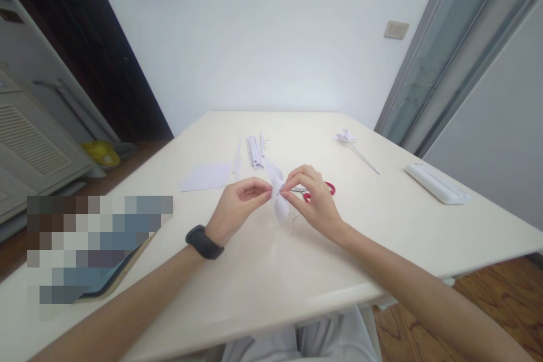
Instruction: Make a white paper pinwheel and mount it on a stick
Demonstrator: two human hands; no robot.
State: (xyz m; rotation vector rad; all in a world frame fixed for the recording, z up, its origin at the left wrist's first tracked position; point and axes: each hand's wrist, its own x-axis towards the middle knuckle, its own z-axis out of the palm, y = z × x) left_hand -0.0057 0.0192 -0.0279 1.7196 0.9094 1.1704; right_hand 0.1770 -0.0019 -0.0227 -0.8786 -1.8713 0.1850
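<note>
Between both hands, above the middle of the table, is a white paper pinwheel (280,212) with curled blades. My left hand (237,203), with a dark band on the wrist, pinches it from the left. From the right, my right hand (316,201) closes thumb and fingertips at its centre; any small part under those fingertips is hidden. Scissors (330,188) with red handles lie behind my right hand, partly covered by it. Farther right rests another paper pinwheel (345,136) on a thin stick (363,156).
On the white table (254,288), a paper sheet (206,176), thin sticks (236,156) and a bundle of rolled paper (254,151) lie left of centre. A white packet (436,184) is near the right edge. A tablet-like device (112,274), its screen blurred out, sits at left.
</note>
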